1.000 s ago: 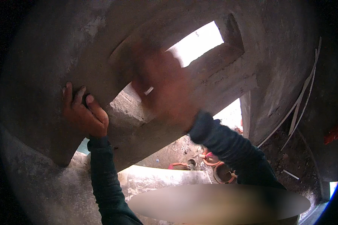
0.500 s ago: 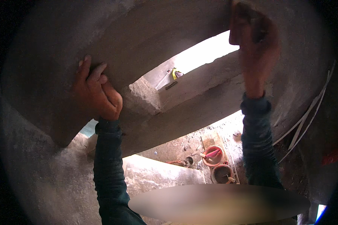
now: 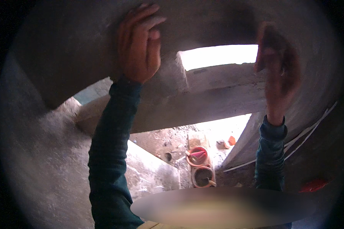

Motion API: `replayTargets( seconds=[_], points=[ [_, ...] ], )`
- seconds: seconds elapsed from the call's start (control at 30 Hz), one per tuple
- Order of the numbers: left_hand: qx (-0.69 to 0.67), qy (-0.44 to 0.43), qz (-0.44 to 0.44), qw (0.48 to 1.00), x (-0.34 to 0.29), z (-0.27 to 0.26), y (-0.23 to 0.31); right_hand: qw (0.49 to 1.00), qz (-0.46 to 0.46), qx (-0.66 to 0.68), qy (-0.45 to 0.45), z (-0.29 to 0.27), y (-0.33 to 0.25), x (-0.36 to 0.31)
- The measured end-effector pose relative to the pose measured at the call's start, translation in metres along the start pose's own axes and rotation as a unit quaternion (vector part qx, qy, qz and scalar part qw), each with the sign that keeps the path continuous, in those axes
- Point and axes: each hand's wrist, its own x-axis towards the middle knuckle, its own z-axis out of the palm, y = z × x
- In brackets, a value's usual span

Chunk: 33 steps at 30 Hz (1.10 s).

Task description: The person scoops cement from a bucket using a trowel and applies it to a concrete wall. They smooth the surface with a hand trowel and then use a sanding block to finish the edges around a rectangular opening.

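My left hand rests against the grey plastered surface, fingers stretched out and holding nothing. Farther right, my right hand is closed around a flat reddish-brown block with a straight edge, held close to the plaster. Motion blur and shadow hide most of this block, so its exact kind cannot be made out. Between the hands lies a bright slot-shaped opening in the grey wall, and the block is beside its right end. Dark green sleeves cover both forearms.
Below, an orange-rimmed bucket holds a pink-handled thing, beside another bucket with dark grey contents. Thin pale strips curve along the right wall. Something red lies at lower right. A concrete ledge runs beneath the slot.
The view has turned, levelling the slot in the picture. My left hand appears higher and farther right; my right hand appears lower and farther right, still gripping the block.
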Motion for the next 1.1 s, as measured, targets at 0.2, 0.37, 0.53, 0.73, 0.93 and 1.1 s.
replayTargets(
  seconds=[0.2, 0.37, 0.53, 0.73, 0.93, 1.1],
  points=[
    [-0.072, -0.031, -0.062, 0.995, 0.017, -0.017, 0.009, 0.944, -0.201, -0.233, -0.119, 0.027, -0.049, 0.015],
    [-0.116, -0.011, -0.050, 0.992, 0.028, -0.022, 0.009, 0.906, -0.286, -0.252, -0.182, 0.052, -0.070, 0.024],
    [-0.128, -0.043, -0.048, 0.990, 0.022, -0.018, 0.002, 0.824, -0.301, -0.448, -0.171, 0.024, -0.022, 0.023],
    [-0.120, -0.026, -0.029, 0.992, 0.019, -0.011, -0.004, 0.814, -0.270, -0.511, -0.057, -0.074, 0.053, 0.079],
    [-0.069, 0.003, -0.039, 0.997, 0.018, -0.003, 0.006, 0.813, -0.352, -0.418, -0.202, 0.011, -0.010, 0.008],
    [-0.074, 0.012, 0.043, 0.996, 0.012, 0.000, -0.010, 0.825, -0.300, -0.466, -0.110, 0.004, 0.004, 0.035]
  ],
)
